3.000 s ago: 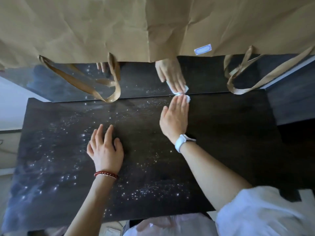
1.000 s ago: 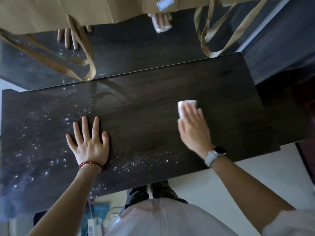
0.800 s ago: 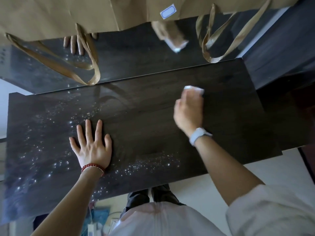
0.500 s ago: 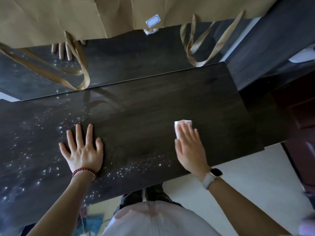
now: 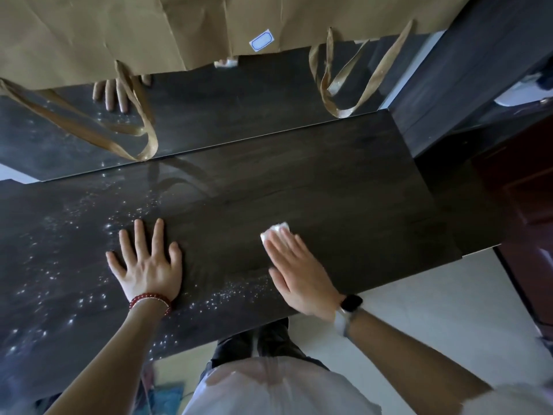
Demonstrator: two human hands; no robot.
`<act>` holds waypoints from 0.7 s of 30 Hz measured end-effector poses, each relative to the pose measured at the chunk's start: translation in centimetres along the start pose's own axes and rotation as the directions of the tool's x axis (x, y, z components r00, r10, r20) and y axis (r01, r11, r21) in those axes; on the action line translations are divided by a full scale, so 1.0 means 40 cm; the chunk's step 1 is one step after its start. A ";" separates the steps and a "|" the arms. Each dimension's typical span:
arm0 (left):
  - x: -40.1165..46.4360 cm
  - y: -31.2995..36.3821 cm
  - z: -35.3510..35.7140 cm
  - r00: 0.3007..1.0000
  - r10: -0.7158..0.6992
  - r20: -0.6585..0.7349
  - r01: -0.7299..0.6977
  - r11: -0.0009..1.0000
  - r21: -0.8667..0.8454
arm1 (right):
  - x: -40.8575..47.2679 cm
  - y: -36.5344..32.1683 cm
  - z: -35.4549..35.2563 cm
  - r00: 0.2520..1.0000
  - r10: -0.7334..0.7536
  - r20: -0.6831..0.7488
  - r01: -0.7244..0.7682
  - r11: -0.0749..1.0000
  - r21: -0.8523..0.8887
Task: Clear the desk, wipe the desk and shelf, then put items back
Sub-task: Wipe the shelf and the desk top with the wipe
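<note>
1. The left end of the dark surface [image 5: 314, 187] is running out of frame, and its near-left corner is cut off below my left forearm. White specks are glinting across that left part; I cannot tell what they are.
2. The brown paper bag [image 5: 119, 34] is hanging along the top, its upper part cropped. It is covering most of the glossy back panel, where only reflected fingertips are showing.
3. My left hand [image 5: 146, 265] is lying flat on the surface, its grip spread wide, fingers straight and apart, holding nothing. A red bead bracelet [image 5: 149, 298] is circling that wrist.
4. My right hand [image 5: 299, 271] is pressing down on a white wipe [image 5: 276, 230], fingers straight and close together. Most of the wipe is hiding under my fingers; only its far edge is peeking out, right of the surface's centre.
5. A watch [image 5: 348, 310] is sitting on my right wrist, blurred.
</note>
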State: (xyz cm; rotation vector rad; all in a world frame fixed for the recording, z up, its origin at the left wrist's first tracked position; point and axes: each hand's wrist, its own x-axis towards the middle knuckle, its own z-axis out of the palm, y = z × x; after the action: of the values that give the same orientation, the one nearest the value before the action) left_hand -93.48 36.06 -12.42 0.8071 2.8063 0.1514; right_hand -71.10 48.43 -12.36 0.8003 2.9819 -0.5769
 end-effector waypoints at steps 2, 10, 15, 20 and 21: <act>-0.002 0.001 0.002 1.000 0.004 -0.012 -0.004 1.000 -0.002 | -0.070 0.054 -0.006 1.000 0.009 -0.020 -0.010 0.998 -0.056; 0.002 -0.006 -0.007 0.998 0.017 0.059 -0.016 1.000 -0.005 | -0.105 0.055 0.010 0.633 0.708 -0.315 -0.702 0.696 0.153; 0.008 -0.061 -0.033 0.973 0.161 0.166 -0.153 0.986 -0.060 | -0.062 -0.340 0.161 0.973 0.143 -0.183 -0.136 0.989 0.052; -0.051 -0.190 -0.059 0.954 0.253 0.161 -0.253 0.967 -0.022 | -0.090 -0.185 0.106 0.910 0.336 -0.243 -0.360 0.931 -0.064; -0.068 -0.217 -0.059 0.958 0.240 0.157 -0.239 0.971 -0.025 | -0.096 -0.131 0.087 0.783 0.537 -0.312 -0.560 0.828 0.021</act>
State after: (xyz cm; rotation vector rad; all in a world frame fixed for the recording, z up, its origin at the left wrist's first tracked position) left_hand -96.25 27.20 -11.00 1.1056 2.5515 0.1271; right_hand -70.60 41.13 -13.43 1.8088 2.7508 -0.3299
